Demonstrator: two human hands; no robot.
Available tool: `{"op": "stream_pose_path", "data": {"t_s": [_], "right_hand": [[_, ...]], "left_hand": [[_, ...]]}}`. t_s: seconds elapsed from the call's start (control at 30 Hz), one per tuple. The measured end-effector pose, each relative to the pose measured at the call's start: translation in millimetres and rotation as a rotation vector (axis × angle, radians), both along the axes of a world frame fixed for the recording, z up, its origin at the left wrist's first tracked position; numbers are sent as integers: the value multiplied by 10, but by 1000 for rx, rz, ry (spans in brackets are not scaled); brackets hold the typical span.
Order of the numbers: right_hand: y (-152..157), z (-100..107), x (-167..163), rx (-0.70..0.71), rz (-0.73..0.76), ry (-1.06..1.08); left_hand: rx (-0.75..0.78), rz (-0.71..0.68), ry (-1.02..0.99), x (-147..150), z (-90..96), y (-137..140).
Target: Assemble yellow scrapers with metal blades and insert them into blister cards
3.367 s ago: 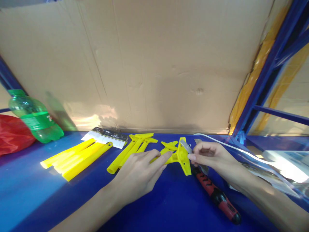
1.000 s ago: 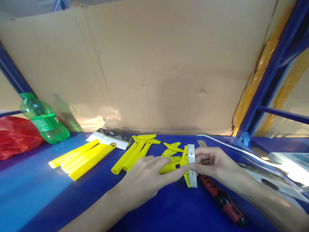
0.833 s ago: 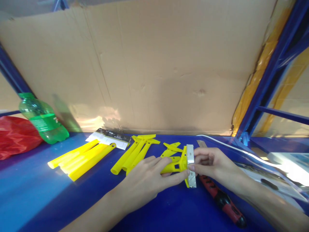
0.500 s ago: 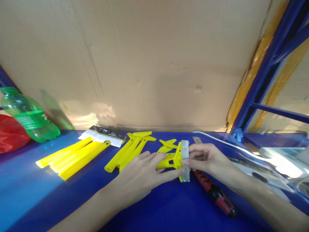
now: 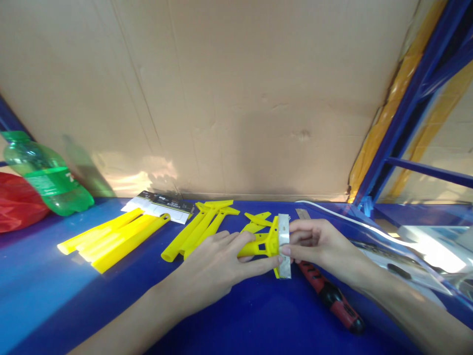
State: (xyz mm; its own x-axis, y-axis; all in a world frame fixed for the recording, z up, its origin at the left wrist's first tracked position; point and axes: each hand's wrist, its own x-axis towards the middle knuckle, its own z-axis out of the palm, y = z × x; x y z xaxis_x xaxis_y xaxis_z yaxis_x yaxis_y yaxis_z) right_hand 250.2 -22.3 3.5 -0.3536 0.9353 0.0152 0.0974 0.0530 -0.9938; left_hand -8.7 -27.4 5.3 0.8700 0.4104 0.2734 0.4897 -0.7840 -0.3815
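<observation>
Far left, a red bag (image 5: pixel 20 204) bulges on the blue bench (image 5: pixel 254 315), and right beside it there's a green bottle (image 5: pixel 50 175), its label facing out, cardboard (image 5: pixel 236 98) rising behind. Moving right: a bunch of yellow handles (image 5: pixel 121 244) lies side by side, black-and-white cards (image 5: pixel 158 204) at their far ends. Next come the T-pieces (image 5: pixel 201 229), yellow again, bunched together, crossbars pointing away from the person.

And here's the left hand (image 5: pixel 216 261), coming in from the near edge, fingers curled round the stem of a scraper (image 5: pixel 272 241) just above the middle of the bench. The scraper's stem runs sideways, its crossbar to the right, and the index finger stretches along to the plate (image 5: pixel 284 246). Just behind lie more yellow parts (image 5: pixel 256 222), crossed over one another.

That plate, a bright metal strip, stands right up against the crossbar, and the right hand (image 5: pixel 310 241) has it pinched, thumb on the near face; the other fingers are bent, partly hidden behind. Beyond those knuckles a flat blade (image 5: pixel 303 214) pokes out. Below the wrist, a red-and-black driver (image 5: pixel 330 298) lies slantwise, and a white cable (image 5: pixel 354 222) curves off right, past a blue frame (image 5: pixel 402 123).
</observation>
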Motion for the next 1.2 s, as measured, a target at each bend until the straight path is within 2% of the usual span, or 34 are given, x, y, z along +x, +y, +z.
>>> {"op": "stream_pose_path", "data": {"t_s": [0.2,0.7,0.93,1.1,1.2], "right_hand": [[-5,28,-19,19,-94,-11],[-32,7,-69,75,-74,-16],[-55,26,-53,99,-14,-18],[-86,45,-73,144,-32,-67],[-90,45,-74,126,2,-56]], "left_hand": [[11,10,2,-17,5,18],[144,-53,-3,-11,-4,10],[136,-73,-25,-25,-17,18],[122,-76,-36,-27,-16,12],[113,-78,-56,-19,-13,15]]}}
